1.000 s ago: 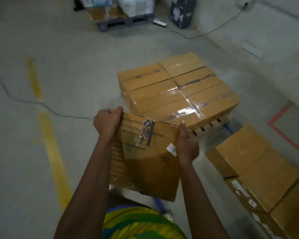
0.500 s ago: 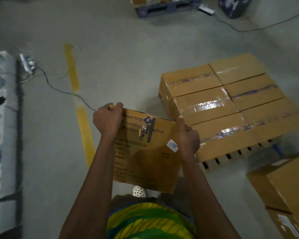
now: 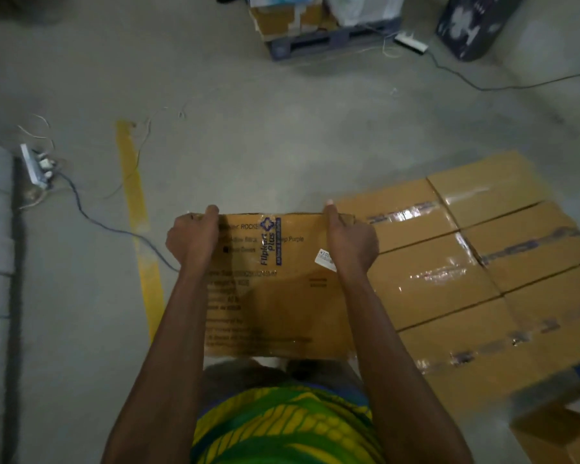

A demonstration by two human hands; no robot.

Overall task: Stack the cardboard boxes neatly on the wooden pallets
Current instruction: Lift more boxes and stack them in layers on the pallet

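Fingers (image 3: 212, 211) of left hand (image 3: 193, 239) and right hand (image 3: 350, 242) curled over far edge of brown, blue-printed cardboard box (image 3: 275, 303)

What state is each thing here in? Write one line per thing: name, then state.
Brown printed cardboard box: lifted, held by its top edge.
Left hand: grips the box's top left corner.
Right hand: grips the box's top right corner.
Taped brown cardboard boxes on the right: sealed, packed side by side.
White power strip on the floor: cables plugged in.
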